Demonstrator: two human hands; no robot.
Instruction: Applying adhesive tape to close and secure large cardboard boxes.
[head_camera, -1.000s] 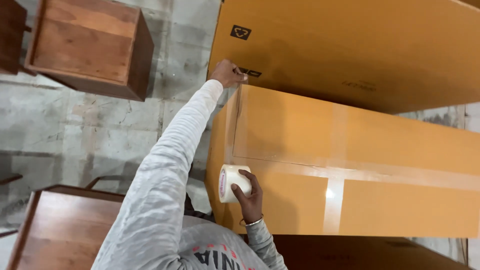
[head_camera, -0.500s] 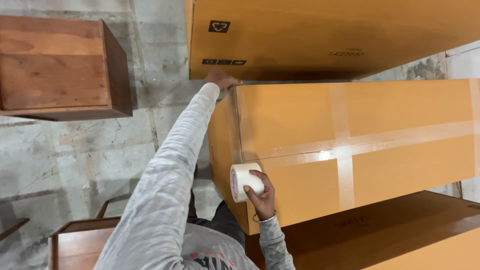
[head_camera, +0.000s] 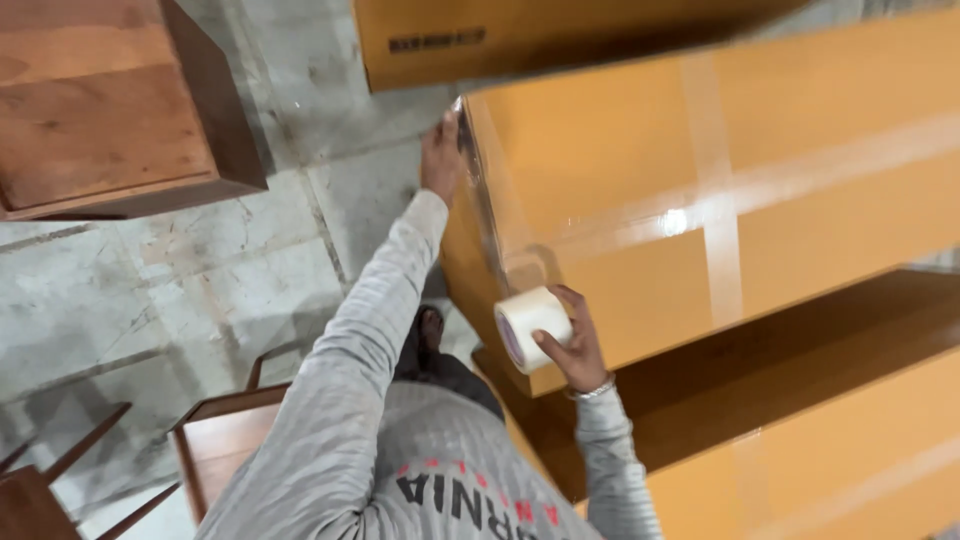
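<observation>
Taping step — right hand (head_camera: 572, 345) grips the white tape roll (head_camera: 530, 325) at the near lower corner of the orange carton (head_camera: 620, 180), left hand (head_camera: 441, 155) pressed flat, holding nothing, on its far edge — best kept taut, laid straight, smoothed.

A wooden cabinet (head_camera: 110, 100) is standing on the grey stone floor (head_camera: 150, 290) at upper left. A second cardboard box (head_camera: 520, 30) is lying along the top edge, while wooden furniture (head_camera: 225, 440) is sitting at lower left.
</observation>
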